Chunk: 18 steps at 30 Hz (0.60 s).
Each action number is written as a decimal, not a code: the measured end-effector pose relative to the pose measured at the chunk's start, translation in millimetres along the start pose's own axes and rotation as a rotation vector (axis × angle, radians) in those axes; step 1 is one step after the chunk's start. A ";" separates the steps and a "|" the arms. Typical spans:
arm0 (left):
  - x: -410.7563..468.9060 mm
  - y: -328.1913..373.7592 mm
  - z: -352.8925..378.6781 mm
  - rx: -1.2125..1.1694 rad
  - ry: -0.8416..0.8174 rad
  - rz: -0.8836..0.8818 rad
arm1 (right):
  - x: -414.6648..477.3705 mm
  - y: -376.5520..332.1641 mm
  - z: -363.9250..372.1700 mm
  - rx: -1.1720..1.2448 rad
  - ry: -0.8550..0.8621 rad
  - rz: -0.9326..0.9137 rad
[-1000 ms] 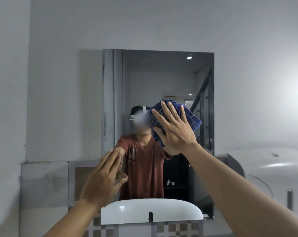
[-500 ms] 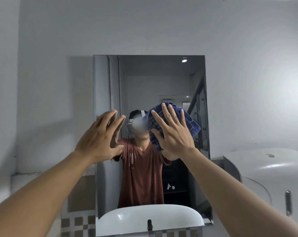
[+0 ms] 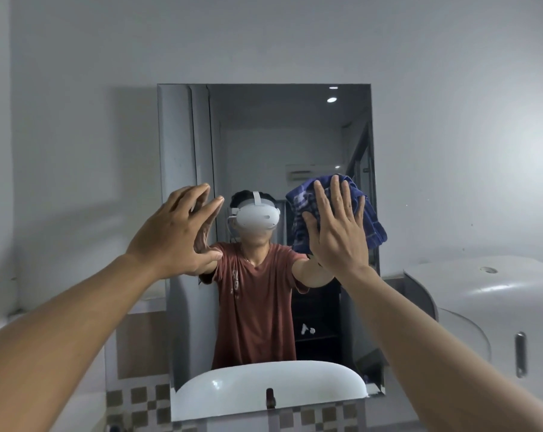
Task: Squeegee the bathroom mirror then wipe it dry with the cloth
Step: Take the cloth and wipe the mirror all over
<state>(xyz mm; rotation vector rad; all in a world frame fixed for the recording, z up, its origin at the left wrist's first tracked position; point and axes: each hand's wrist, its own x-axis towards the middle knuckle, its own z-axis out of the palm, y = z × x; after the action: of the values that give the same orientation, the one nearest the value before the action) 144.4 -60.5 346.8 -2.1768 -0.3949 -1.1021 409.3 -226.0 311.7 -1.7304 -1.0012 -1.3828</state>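
Observation:
The rectangular bathroom mirror [image 3: 279,135] hangs on the grey wall straight ahead. My right hand [image 3: 338,235] lies flat with its fingers spread, pressing a dark blue checked cloth [image 3: 374,227] against the right half of the glass. The cloth bunches out above and to the right of the fingers. My left hand [image 3: 176,232] is raised at the mirror's left side, fingers apart, holding nothing; its fingertips look close to or on the glass. No squeegee is in view.
A white rounded appliance [image 3: 482,300] stands close on the right, below mirror height. A white basin [image 3: 270,388] shows in the mirror's bottom. Brown and white checked tiles [image 3: 139,400] run under the mirror. The mirror reflects a person wearing a headset.
My left hand rose from below the mirror up to its left side. My right hand slid the cloth to the right across the glass.

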 end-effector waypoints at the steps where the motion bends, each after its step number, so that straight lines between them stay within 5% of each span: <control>1: 0.0 0.1 -0.1 -0.002 0.003 0.003 | -4.0 0.1 0.6 0.002 0.007 0.035; 7: -0.2 0.9 -2.2 -0.014 0.014 0.015 | -42.3 -5.2 9.4 0.032 -0.021 0.205; 18: 10.2 -6.4 -13.2 -0.019 0.074 0.040 | -104.0 -14.3 21.5 0.013 -0.052 0.207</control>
<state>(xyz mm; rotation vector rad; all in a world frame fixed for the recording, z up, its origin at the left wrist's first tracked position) 139.3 -64.9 363.3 -2.1437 -0.3076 -1.1644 392.3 -215.6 206.4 -1.8124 -0.8300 -1.2029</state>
